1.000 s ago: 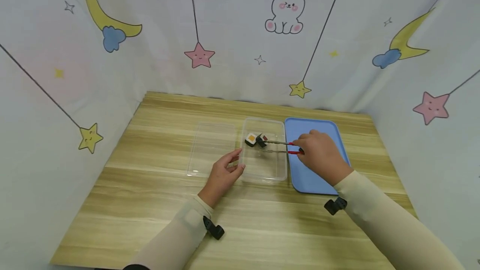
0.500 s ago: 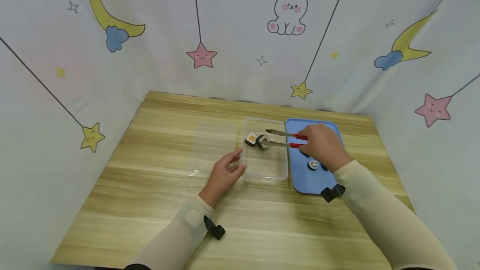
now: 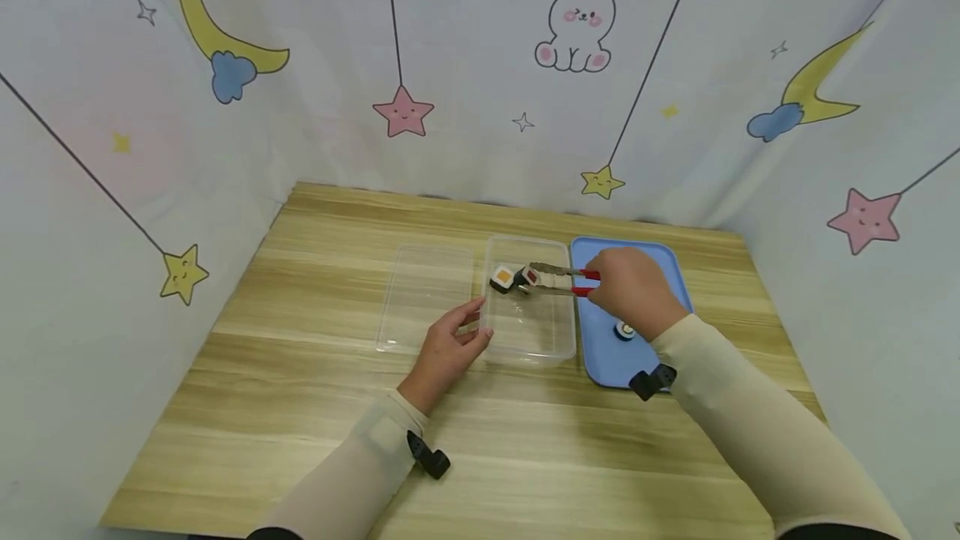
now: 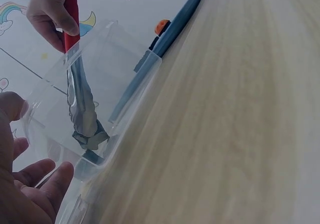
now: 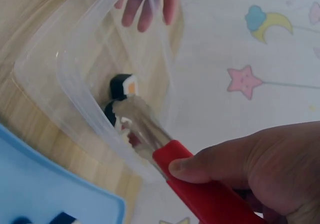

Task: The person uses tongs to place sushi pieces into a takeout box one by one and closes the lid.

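My right hand (image 3: 636,290) grips red-handled metal tongs (image 3: 587,275), with the thumb pressed along one handle. The tongs' tips reach into a clear plastic container (image 3: 525,333), one arm on each side of a sushi piece (image 3: 529,276) with a dark red centre. Against that piece stands another sushi piece (image 3: 502,277), white with an orange centre and a black wrap. In the right wrist view the tongs' arm (image 5: 137,119) partly covers the red-centred piece. My left hand (image 3: 446,348) touches the container's left wall with extended, spread fingertips (image 4: 62,174).
Right of the container lies a blue tray (image 3: 611,365), partly under my right arm. A small round sushi piece (image 3: 624,330) shows on it; an orange-topped piece (image 4: 161,26) appears in the left wrist view. A clear lid (image 3: 427,290) lies at left on the wooden table (image 3: 495,457).
The tongs spread apart, then came nearer together around the red-centred sushi piece, which has turned from tilted to facing more upward. My right hand shifted slightly; my left hand stayed in place.
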`<state>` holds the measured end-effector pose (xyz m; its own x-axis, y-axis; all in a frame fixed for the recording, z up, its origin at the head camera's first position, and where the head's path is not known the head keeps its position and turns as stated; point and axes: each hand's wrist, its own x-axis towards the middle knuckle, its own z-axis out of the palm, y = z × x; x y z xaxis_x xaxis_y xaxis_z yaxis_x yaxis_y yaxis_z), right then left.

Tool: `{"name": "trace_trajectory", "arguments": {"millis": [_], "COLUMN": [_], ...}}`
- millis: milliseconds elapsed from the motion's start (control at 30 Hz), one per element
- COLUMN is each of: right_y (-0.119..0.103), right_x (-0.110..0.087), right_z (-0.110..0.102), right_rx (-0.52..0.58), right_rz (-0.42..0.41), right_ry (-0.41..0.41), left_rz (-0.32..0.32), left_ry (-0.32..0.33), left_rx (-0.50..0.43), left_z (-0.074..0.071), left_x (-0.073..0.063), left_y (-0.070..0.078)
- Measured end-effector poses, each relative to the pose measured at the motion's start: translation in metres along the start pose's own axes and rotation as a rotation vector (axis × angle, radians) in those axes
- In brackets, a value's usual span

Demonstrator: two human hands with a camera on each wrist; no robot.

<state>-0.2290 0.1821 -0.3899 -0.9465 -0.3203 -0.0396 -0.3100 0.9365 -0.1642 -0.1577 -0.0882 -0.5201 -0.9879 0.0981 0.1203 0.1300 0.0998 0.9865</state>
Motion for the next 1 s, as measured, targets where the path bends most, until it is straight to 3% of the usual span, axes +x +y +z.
{"name": "trace_trajectory", "arguments": {"millis": [200,600,867,1000], "right_y": [-0.004,-0.005,0.000,-0.005], "right_x": [0.005,0.005,0.009,0.012], "right_z": [-0.014,-0.029,-0.028,-0.018], "right_rx": [-0.073,-0.096,-0.040,-0.041], "right_rz": [-0.034,-0.087,-0.015,-0.017], "right_ry": [0.007,-0.077,-0.058,-0.072], "left_rz": [-0.004,-0.008,0.011,0.011], "left_ry": [0.010,0.007,-0.007,-0.003], "left_rx": [0.015,0.015,-0.003,-0.004], "left_z": [-0.001,-0.001,-0.003,-0.002], "left_x": [0.000,-0.001,0.000,0.000], "left_y": [-0.001,0.000,0.001,-0.001]}}
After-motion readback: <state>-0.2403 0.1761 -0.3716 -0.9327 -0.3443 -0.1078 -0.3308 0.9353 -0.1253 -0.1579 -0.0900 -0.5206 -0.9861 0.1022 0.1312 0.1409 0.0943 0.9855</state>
